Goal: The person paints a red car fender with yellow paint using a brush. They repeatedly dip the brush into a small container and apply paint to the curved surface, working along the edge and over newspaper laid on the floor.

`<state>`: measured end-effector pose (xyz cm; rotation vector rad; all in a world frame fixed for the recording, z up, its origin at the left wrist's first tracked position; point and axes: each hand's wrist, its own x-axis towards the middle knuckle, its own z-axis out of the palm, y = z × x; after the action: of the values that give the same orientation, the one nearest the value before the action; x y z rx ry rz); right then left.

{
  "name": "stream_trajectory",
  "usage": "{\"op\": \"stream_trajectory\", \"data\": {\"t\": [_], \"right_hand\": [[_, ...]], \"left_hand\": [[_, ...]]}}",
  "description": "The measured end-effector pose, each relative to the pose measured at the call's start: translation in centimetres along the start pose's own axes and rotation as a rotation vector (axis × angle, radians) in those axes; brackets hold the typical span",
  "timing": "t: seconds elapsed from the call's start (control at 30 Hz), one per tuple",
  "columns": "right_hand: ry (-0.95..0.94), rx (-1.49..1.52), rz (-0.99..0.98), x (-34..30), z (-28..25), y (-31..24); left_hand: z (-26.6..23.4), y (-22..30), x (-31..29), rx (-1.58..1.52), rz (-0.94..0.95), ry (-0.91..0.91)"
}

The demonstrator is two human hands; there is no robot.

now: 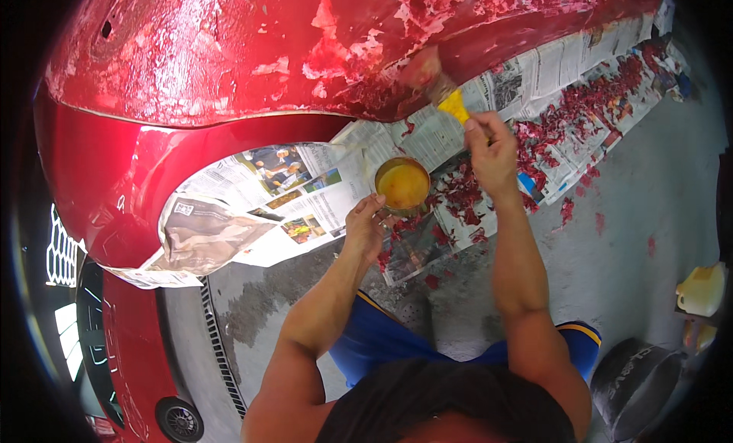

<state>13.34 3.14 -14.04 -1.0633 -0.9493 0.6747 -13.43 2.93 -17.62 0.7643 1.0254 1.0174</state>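
Right hand [492, 149] closed around yellow brush handle [455, 105], bristles pressed against red car panel [229, 53] at 12 o'clock, where paint is blistered and peeling. Left hand [365, 225] pinches rim of small tin [402, 185] of orange liquid, at centre. Newspaper [305, 198] masks wheel arch; red paint flakes [603, 92] litter paper at 2 o'clock.

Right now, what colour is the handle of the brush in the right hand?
Yellow: the brush handle shows just above the right hand in the head view.
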Motion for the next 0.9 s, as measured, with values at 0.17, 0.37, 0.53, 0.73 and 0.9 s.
{"op": "stream_trajectory", "data": {"t": [0.17, 0.37, 0.53, 0.73, 0.9], "right_hand": [[0.068, -0.133, -0.379, 1.4, -0.2, -3.8], [0.027, -0.345, -0.732, 4.3, 1.8, -0.6], [-0.003, -0.404, -0.648, 4.2, 3.3, 3.9], [-0.072, -0.564, -0.516, 2.4, 2.1, 5.7], [-0.103, -0.598, -0.397, 0.8, -1.7, 1.9]], "left_hand": [[-0.1, 0.3, 0.4, -0.035, 0.016, -0.01], [-0.5, 0.6, 0.1, -0.137, -0.002, -0.008], [-0.9, 0.7, 0.3, -0.138, -0.016, 0.007], [-0.5, 0.5, 0.7, -0.142, -0.034, 0.005], [-0.5, 0.9, 0.3, -0.13, -0.026, 0.006]]}}
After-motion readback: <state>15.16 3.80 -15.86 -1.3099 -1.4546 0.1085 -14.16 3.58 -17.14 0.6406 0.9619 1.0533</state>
